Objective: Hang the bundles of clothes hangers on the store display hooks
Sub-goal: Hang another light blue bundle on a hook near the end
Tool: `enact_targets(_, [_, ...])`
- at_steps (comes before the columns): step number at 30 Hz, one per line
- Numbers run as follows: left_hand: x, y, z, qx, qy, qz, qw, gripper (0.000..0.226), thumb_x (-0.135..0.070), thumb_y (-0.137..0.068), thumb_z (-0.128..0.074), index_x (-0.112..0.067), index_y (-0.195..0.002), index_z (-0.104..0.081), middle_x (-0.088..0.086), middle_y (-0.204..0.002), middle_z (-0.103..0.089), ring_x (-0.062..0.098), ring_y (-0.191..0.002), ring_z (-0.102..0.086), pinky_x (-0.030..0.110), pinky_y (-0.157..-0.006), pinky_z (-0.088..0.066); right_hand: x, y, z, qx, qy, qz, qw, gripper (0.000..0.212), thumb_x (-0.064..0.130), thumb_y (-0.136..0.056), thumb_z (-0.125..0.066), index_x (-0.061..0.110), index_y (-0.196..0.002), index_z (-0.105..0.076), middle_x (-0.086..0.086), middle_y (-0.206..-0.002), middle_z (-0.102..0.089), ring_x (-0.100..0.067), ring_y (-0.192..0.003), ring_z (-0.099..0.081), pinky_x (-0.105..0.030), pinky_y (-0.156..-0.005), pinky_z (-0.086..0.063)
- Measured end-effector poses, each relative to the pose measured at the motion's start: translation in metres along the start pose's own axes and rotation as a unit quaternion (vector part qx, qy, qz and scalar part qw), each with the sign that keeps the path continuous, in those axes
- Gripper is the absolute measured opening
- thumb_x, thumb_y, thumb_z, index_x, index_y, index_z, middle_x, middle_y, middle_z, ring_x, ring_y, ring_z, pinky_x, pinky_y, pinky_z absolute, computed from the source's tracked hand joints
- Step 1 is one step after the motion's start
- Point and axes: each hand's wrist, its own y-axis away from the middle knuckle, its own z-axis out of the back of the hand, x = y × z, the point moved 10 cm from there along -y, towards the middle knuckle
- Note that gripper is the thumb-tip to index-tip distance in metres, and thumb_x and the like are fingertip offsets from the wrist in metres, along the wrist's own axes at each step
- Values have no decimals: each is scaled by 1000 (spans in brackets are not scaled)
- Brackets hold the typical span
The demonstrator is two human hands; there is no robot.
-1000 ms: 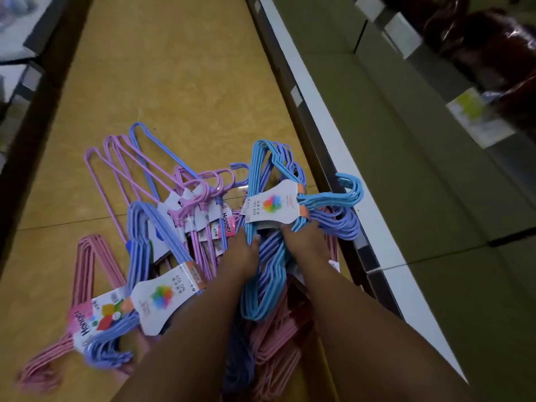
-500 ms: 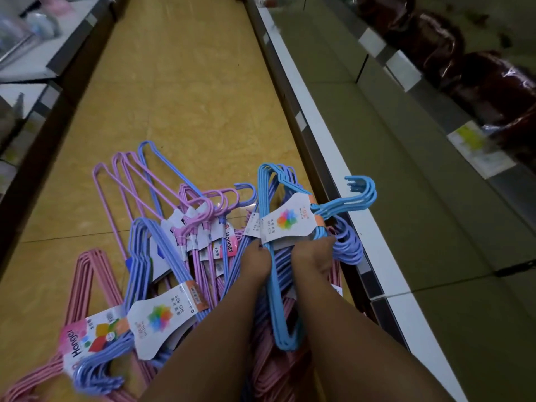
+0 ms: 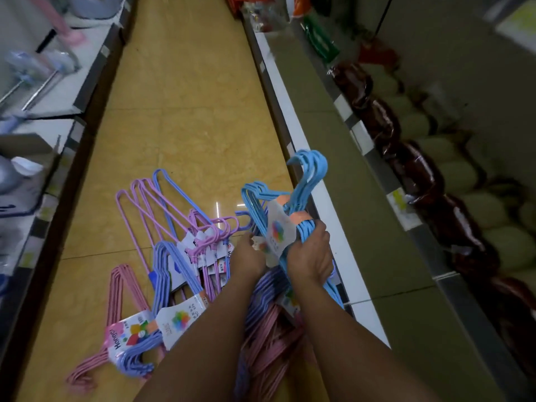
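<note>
Underfoot, hanger bundles (image 3: 185, 256) (shelving (image 3: 327, 216) alongside)

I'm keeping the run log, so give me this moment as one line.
stage: picking up | right hand: grips light blue hanger bundle | left hand: at its label, grip unclear | other bundles: on floor | hooks: none seen

"Hanger" is showing in red on the card label (image 3: 123, 339) of the pink hanger bundle (image 3: 120, 288), lying left of the hands; other labels' print is reading too small.
</note>
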Motion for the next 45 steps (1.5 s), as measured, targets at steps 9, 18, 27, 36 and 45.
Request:
enact_targets(9, [-161, 97, 159, -141, -59, -63, 986, 49, -33, -86, -54, -15, -131, -45, 8, -123, -54, 36, -114, -53, 40, -81, -46, 161, 77, 142, 34, 126, 224, 966, 46, 38, -91, -51, 21, -132, -39, 0, -128, -53, -21, -118, -51, -32, -93, -38])
enact_targets(18, [-253, 190, 321, -183, -351, 3, 918, 80, -21, -87, -58, -35, -149, -11, 5, -157, -13, 28, -144, -14, 47, -114, -20, 326, 158, 271, 20, 120, 348, 930, 43, 7, -84, -51, 29, -121, -49, 6, -104, -63, -16, -108, -55, -35, -116, -14])
enact_targets(27, [-312, 281, 442, -287, -271, -45, 918, 24, -10, -90, -45, -24, -109, -54, 4, -108, -64, 29, -107, -55, 46, -101, -36, 444, 246, 327, 60, 66, 495, 865, 33, 9, -87, -51, 21, -118, -52, 1, -104, -60, -21, -101, -53, -29, -87, -33])
enact_targets(36, [-273, 385, 513, -419, -238, 47, 875, 32, -9, -90, -42, -25, -112, -59, 12, -113, -65, 34, -103, -60, 33, -75, -44, 486, 336, 307, 106, 149, 628, 756, 27, 6, -93, -39, 9, -118, -50, -11, -107, -61, -32, -98, -60, -34, -70, -33])
enact_targets(45, [-191, 511, 518, -511, -155, 190, 824, 31, -7, -91, -42, -18, -113, -62, 12, -111, -65, 33, -102, -60, 35, -71, -42, 472, 448, 288, 189, 189, 727, 632, 35, 4, -92, -42, 11, -126, -40, -10, -119, -59, -31, -105, -60, -36, -75, -44])
